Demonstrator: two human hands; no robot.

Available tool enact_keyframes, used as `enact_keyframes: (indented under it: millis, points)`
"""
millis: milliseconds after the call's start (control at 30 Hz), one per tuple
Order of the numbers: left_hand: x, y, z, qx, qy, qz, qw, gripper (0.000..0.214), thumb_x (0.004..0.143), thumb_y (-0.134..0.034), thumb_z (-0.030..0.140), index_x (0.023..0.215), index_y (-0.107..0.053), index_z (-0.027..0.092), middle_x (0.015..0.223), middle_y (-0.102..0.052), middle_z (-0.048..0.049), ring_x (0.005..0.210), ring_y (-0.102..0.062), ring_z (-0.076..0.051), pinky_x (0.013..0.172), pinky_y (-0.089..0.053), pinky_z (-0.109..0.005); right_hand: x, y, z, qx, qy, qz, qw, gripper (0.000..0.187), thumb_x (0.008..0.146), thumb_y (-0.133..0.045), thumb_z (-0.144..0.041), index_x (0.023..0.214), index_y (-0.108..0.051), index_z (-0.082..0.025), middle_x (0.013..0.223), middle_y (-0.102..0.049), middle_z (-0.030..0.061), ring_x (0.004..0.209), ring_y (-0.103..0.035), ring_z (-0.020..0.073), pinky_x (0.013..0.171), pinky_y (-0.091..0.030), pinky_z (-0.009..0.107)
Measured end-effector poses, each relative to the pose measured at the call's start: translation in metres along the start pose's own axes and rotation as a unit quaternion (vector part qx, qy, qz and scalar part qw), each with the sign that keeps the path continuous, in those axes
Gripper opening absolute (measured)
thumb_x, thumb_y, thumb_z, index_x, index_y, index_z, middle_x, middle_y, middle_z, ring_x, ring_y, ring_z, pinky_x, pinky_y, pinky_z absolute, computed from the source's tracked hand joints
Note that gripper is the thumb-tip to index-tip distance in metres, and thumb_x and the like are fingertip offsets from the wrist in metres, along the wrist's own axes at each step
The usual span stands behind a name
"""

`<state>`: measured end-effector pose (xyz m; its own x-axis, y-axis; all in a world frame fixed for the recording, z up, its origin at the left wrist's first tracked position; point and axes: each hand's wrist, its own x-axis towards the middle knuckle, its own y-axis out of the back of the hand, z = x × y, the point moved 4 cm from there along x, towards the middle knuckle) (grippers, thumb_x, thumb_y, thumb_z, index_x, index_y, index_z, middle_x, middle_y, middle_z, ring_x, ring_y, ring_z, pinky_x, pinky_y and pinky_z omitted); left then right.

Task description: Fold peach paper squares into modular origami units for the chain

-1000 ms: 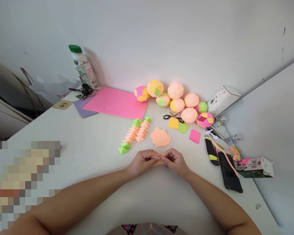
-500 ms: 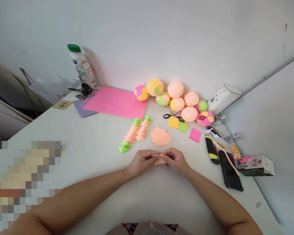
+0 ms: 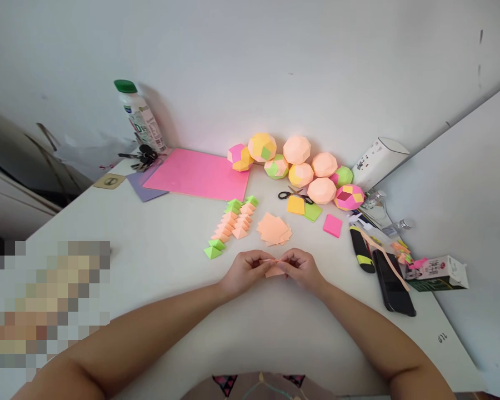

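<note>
Between my hands is a small peach paper square (image 3: 274, 271), partly folded and mostly hidden by the fingers. My left hand (image 3: 245, 272) pinches its left side between thumb and fingers. On the right side, my right hand (image 3: 303, 270) grips it the same way, with both thumbs close together. Just beyond the hands lies a fanned stack of peach paper squares (image 3: 274, 229). To its left, folded peach paper units (image 3: 224, 226) and green ones (image 3: 212, 253) stand in two slanting rows.
Several faceted paper balls (image 3: 296, 150) line the wall. Black scissors (image 3: 295, 195), yellow (image 3: 295, 205), green (image 3: 314, 212) and pink paper (image 3: 332, 225) lie before them. A phone (image 3: 394, 283), cutter (image 3: 361, 249) and milk carton (image 3: 439, 273) are right; a pink sheet (image 3: 195, 175) and bottle (image 3: 144, 119) left.
Both hands still pinch the peach paper square, its fold nearly the same. The fingertips have drawn slightly closer together, and the whole view has shifted a little.
</note>
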<state>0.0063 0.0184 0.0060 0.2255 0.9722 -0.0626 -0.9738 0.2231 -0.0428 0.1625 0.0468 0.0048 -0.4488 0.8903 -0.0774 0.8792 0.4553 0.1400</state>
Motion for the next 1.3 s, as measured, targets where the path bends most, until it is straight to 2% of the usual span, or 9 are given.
enact_keyframes:
  millis: [100,333,467,600,800,1100,1300]
  points:
    - [0.001,0.001,0.001,0.0,-0.002,0.006,1.0,0.024,0.079,-0.059,0.037,0.078,-0.069,0.015,0.075,-0.068,-0.0051,0.069,-0.06,-0.016,0.063,-0.049,-0.027,0.0,0.0,0.0,-0.005,0.008,0.004,1.0,0.021,0.075,-0.066,-0.036,0.073,-0.058,-0.016,0.06,-0.055,-0.0024,0.05,-0.052,0.0091,0.049,-0.045,0.023]
    - [0.001,0.0,0.004,-0.066,0.009,0.0,0.998,0.023,0.075,-0.063,0.038,0.078,-0.071,0.017,0.081,-0.071,-0.0057,0.081,-0.064,-0.021,0.076,-0.052,-0.033,0.002,-0.003,-0.004,0.013,-0.002,-0.014,1.0,0.022,0.076,-0.065,-0.037,0.079,-0.062,-0.016,0.065,-0.059,-0.0013,0.053,-0.053,0.0092,0.051,-0.046,0.024]
    - [0.001,-0.003,0.001,-0.102,0.024,-0.025,0.994,0.027,0.076,-0.062,0.04,0.084,-0.069,0.015,0.078,-0.07,-0.0066,0.077,-0.065,-0.02,0.072,-0.052,-0.033,0.002,-0.002,-0.003,0.031,-0.013,-0.012,0.999,0.024,0.074,-0.067,-0.038,0.074,-0.06,-0.015,0.062,-0.057,-0.002,0.053,-0.054,0.0091,0.05,-0.046,0.023]
    - [0.003,-0.003,-0.002,-0.088,0.027,-0.026,0.995,0.032,0.074,-0.065,0.041,0.092,-0.065,0.015,0.081,-0.069,-0.0062,0.071,-0.064,-0.017,0.064,-0.052,-0.03,0.002,-0.001,-0.002,0.044,-0.014,-0.006,0.999,0.027,0.073,-0.067,-0.04,0.074,-0.059,-0.015,0.061,-0.056,-0.0028,0.052,-0.053,0.0083,0.049,-0.045,0.021]
    - [0.004,-0.004,-0.003,-0.085,0.036,-0.028,0.995,0.036,0.069,-0.067,0.046,0.085,-0.061,0.014,0.075,-0.067,-0.0046,0.065,-0.062,-0.015,0.058,-0.05,-0.028,0.001,-0.001,-0.001,0.014,-0.014,-0.019,1.0,0.031,0.075,-0.064,-0.044,0.077,-0.057,-0.014,0.06,-0.058,-0.0023,0.05,-0.055,0.0085,0.047,-0.043,0.02]
    - [0.007,-0.005,-0.005,-0.099,0.031,-0.02,0.994,0.036,0.067,-0.069,0.046,0.08,-0.059,0.014,0.067,-0.065,-0.002,0.059,-0.059,-0.013,0.053,-0.046,-0.024,0.002,-0.006,0.0,-0.027,0.031,-0.026,0.999,0.03,0.079,-0.058,-0.044,0.077,-0.056,-0.014,0.062,-0.055,-0.0022,0.052,-0.052,0.0087,0.05,-0.044,0.021]
    - [0.006,-0.007,-0.005,-0.056,0.036,-0.007,0.998,0.033,0.071,-0.065,0.045,0.073,-0.055,0.014,0.057,-0.057,0.0021,0.051,-0.052,-0.01,0.048,-0.038,-0.02,-0.001,-0.01,-0.006,-0.117,0.075,-0.021,0.99,0.024,0.084,-0.05,-0.038,0.073,-0.051,-0.017,0.051,-0.048,-0.0052,0.046,-0.044,0.0084,0.045,-0.035,0.019]
